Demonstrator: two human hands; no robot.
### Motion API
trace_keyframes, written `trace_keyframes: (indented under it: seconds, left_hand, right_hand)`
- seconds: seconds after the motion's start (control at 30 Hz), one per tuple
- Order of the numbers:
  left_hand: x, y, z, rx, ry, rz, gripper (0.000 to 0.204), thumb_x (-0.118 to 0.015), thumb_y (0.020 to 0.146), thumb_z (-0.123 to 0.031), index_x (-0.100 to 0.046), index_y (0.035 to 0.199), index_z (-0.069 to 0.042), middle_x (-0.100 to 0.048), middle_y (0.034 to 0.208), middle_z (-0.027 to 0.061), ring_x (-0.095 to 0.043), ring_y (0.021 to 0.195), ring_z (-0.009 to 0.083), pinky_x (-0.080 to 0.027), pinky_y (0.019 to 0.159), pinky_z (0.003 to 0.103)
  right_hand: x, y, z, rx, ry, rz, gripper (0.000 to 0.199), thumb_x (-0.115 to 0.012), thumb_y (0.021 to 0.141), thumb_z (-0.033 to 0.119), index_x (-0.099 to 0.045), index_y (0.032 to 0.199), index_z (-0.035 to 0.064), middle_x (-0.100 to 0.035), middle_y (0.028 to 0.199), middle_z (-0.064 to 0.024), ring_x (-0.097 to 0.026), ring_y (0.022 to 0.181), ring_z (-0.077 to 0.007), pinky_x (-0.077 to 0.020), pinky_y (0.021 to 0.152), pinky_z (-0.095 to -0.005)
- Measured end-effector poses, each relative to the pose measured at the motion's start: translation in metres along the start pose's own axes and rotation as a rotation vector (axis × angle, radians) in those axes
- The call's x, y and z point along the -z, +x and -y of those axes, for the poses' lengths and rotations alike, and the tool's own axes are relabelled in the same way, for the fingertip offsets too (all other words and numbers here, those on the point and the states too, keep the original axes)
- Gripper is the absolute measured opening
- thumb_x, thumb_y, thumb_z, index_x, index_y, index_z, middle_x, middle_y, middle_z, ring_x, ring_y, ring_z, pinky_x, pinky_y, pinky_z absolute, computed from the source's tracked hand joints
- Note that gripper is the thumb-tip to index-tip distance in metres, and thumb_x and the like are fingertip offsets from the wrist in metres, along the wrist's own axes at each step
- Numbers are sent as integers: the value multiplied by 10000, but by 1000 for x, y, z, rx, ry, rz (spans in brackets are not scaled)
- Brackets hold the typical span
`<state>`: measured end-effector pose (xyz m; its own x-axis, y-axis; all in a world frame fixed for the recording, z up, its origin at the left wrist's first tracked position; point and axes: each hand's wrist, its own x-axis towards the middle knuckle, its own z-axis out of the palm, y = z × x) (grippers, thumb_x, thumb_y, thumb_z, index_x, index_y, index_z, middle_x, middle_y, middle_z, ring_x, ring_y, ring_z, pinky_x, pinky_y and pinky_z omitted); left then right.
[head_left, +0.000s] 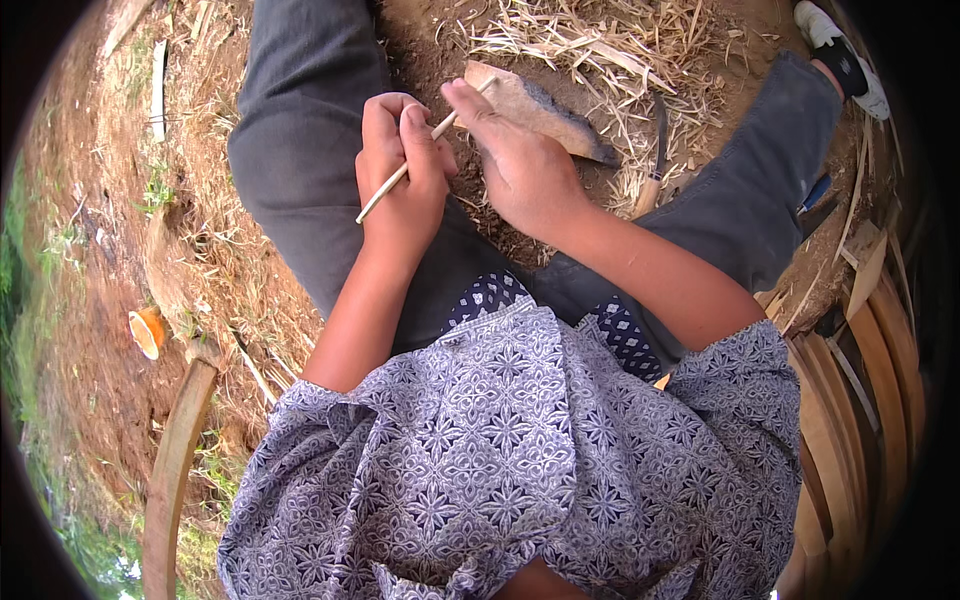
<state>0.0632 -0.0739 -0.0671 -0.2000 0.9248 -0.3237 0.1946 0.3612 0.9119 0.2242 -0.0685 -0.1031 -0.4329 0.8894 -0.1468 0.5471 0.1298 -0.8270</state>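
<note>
Gripping a thin, pale, round bamboo stick (420,152) in both hands, above the lap and just at 12 o'clock from the patterned blue-and-white shirt (510,450). Left hand (403,175) curled shut around the lower half of the stick, thumb and forefinger pressed on top, free lower end poking out toward 8 o'clock. Right hand (520,165) closed on the upper end, fingertips pinching it close to the left thumb, upper tip jutting past the fingers toward 1 o'clock. Stick tilted, running from 7 o'clock up to 1 o'clock, held clear of the ground.

Lying just beyond the right hand, toward 2 o'clock, a flat brown slab of wood with a dark edge (545,110), partly hidden by the knuckles. Farther on at 3 o'clock of that slab, a knife with a dark curved blade and pale wooden handle (655,165), resting on a litter of pale straw-coloured shavings (600,50) spread over bare brown soil. Grey trouser legs (300,130) stretched out to either side. Well apart at 9 o'clock, a small orange cup (147,331) tipped on the dirt. At 4 o'clock, a stack of curved tan wooden strips (860,380); at 7 o'clock, one bent wooden strip (175,470).
</note>
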Motion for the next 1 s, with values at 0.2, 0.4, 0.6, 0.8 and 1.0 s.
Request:
trace_keyframes:
  seconds: [0.2, 0.4, 0.6, 0.8, 1.0]
  left_hand:
    - [0, -2, -4, -20, 30, 8, 188, -460, 1128, -172, -503, 1041, -11, -570, 583, 37, -523, 500, 77, -406, 491, 256]
    - [1, -4, 0, -26, 25, 10, 193, -469, 1126, -170, -515, 1036, -5, -571, 598, 43, -539, 517, 85, -414, 498, 264]
    - [1, -5, -3, -11, 37, 14, 206, -473, 1127, -188, -521, 1037, -9, -575, 600, 38, -550, 523, 88, -417, 500, 266]
    - [-2, -5, 1, -28, 25, 17, 221, -453, 1134, -219, -520, 1051, -25, -563, 601, 24, -516, 506, 77, -400, 490, 252]
    - [-2, -6, 2, -28, 30, 30, 229, -408, 1145, -238, -508, 1083, -41, -533, 615, 4, -435, 482, 47, -356, 466, 219]
  right_hand:
    - [11, 16, -39, -153, -36, 31, 552, -506, 971, 12, -525, 1510, 126, -605, 1454, -159, -641, 1240, -342, -534, 1029, -423]
    - [9, 15, -47, -183, 98, -101, 546, -550, 961, 71, -556, 1495, 186, -660, 1393, -120, -684, 1154, -350, -559, 970, -438]
    - [13, 20, -27, -291, 123, 93, 638, -498, 1010, 40, -339, 1623, 118, -609, 1467, -162, -638, 1287, -335, -504, 1081, -366]
    - [4, 24, -44, -230, 192, 21, 637, -490, 1030, 61, -304, 1636, 123, -606, 1481, -117, -605, 1316, -351, -491, 1083, -407]
    - [-7, 15, -14, -72, 279, -54, 589, -480, 1011, 33, -370, 1590, 49, -659, 1374, -201, -669, 1212, -361, -530, 1022, -437]
